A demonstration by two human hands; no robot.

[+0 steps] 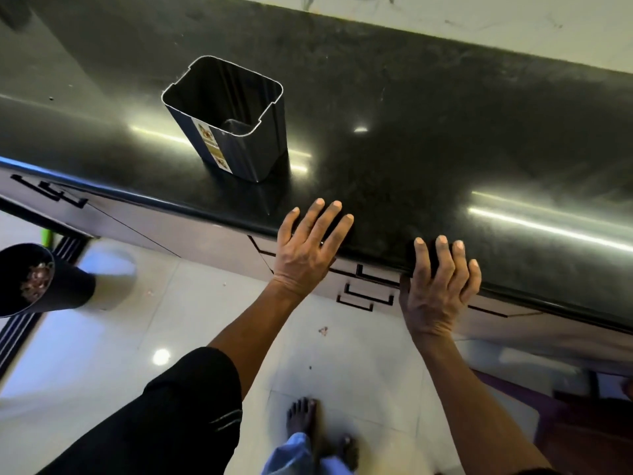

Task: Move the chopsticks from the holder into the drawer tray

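A dark, square-mouthed holder (239, 132) with a label strip on its side stands upright on the black countertop (428, 132), and nothing shows inside it. No chopsticks are in view. My left hand (308, 248) rests flat on the counter's front edge with fingers spread, holding nothing. My right hand (440, 286) lies on the same edge further right, fingers slightly apart and draped over the rim, also holding nothing. Below the edge, between my hands, are shut drawer fronts with dark handles (368, 296). No drawer tray is visible.
A black bin (41, 282) with scraps inside stands on the tiled floor at the left. More cabinet handles (51, 192) show under the counter at the left. My bare feet (303, 419) stand on the pale tiles. A white wall runs behind the counter.
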